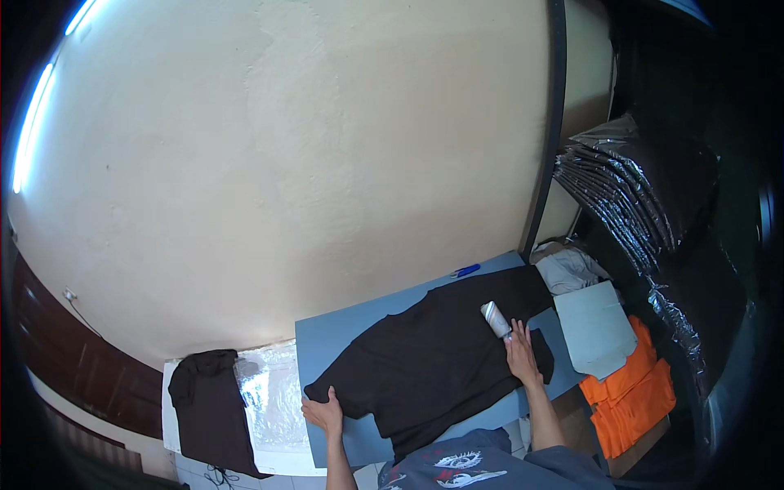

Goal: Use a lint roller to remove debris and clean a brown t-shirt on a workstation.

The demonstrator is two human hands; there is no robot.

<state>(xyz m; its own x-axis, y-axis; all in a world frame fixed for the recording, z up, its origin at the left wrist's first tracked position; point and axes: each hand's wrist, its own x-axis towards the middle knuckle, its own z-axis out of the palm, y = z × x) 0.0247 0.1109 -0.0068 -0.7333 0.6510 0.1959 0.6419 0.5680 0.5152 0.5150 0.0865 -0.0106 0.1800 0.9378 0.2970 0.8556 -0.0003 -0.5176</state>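
Observation:
A black garment (429,355) lies spread flat over the blue-grey tabletop (321,343). My left hand (324,415) is at the garment's left end, its thumb and fingers apart beside the fabric's edge. On the right part of the garment, my right hand (522,355) is against the handle end of a lint roller (495,318), whose pale roll lies on the fabric. The handle is mostly hidden by the hand, so its grip is not clear. Near the far edge of the tabletop lies a blue-handled tool (467,271), of a kind I cannot make out.
At left, a folded black garment (211,410) and clear plastic packaging (275,392) lie on a white surface. Right of the table are a pale board (594,327), folded orange cloth (637,392), a grey-white bundle (569,269) and stacked black garments in plastic (618,196). A wall stands behind.

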